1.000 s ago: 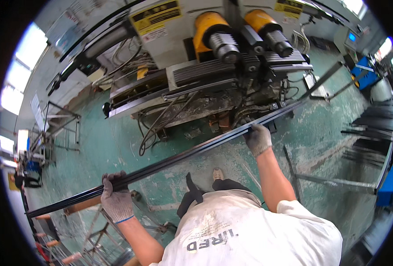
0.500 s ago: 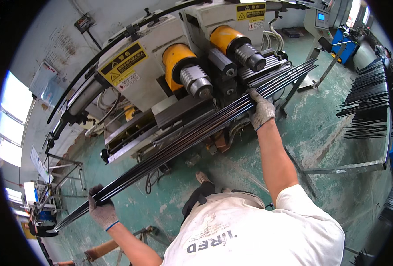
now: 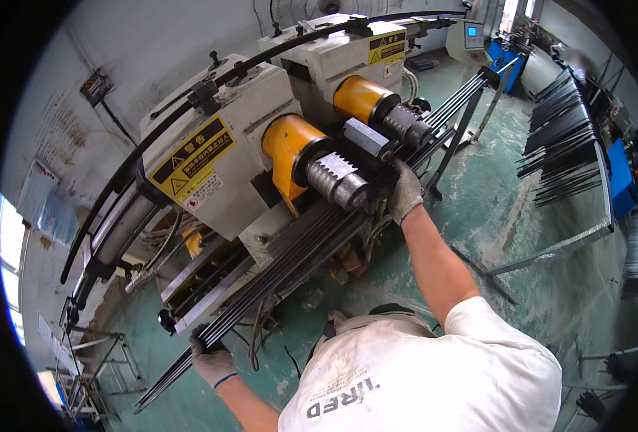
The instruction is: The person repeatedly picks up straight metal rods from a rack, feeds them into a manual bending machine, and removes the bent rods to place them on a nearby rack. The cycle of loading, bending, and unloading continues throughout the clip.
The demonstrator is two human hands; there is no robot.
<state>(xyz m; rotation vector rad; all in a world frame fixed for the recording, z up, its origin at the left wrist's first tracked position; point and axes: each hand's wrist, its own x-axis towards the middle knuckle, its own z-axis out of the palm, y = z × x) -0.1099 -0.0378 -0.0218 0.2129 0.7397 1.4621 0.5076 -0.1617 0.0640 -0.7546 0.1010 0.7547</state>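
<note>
A bundle of long, thin dark metal rods (image 3: 261, 294) runs slantwise from low on the left to the far right, along the front of a grey machine (image 3: 221, 169). Gloved, my left hand (image 3: 213, 362) grips the bundle near its lower left end. My right hand (image 3: 407, 191), gloved as well, is closed round the rods farther along, just beside the rollers; its fingertips are partly hidden. Two ribbed metal rollers (image 3: 337, 181) on orange housings (image 3: 293, 150) jut out above the bundle, with a hexagonal bar (image 3: 368, 139) between them. The far ends of the rods lie near a black-topped stand (image 3: 489, 77).
On the right, a metal rack (image 3: 585, 236) carries many dark rods (image 3: 560, 140). A control box with a blue screen (image 3: 471, 32) stands at the back. A curved black hose (image 3: 128, 167) arches over the machine. Metal frames (image 3: 110, 360) stand at lower left.
Both hands have carried the rod bundle in toward the machine, so it now lies close under the rollers. My left hand has shifted right and down in the view. The view has turned somewhat.
</note>
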